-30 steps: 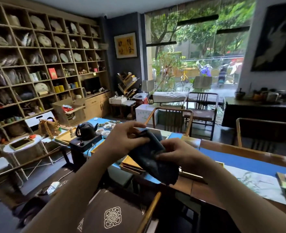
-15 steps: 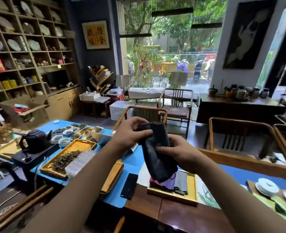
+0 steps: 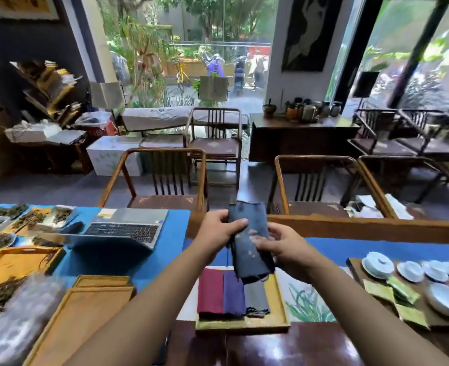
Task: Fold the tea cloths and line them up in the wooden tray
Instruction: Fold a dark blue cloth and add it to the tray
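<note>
Single head-worn wide-angle view, looking forward and down across the table (image 3: 284, 347) from close above it. Both forearms enter from the lower edge toward frame centre; chairs (image 3: 165, 180), window and street fill the upper half. Straight lines bow near the frame edges.

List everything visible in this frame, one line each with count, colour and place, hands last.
Folded cloths: three, red, purple, grey, side by side in tray.
Wooden tray: one, yellow-brown, near table edge.
Dark blue cloth: one, held above tray.
Laptop: one, grey, open, on blue mat.
White cups: several, right side.
Tea-leaf trays: several, left.
Chairs: several, dark wood, behind table.
Left hand: grips cloth.
Right hand: grips cloth.
</note>
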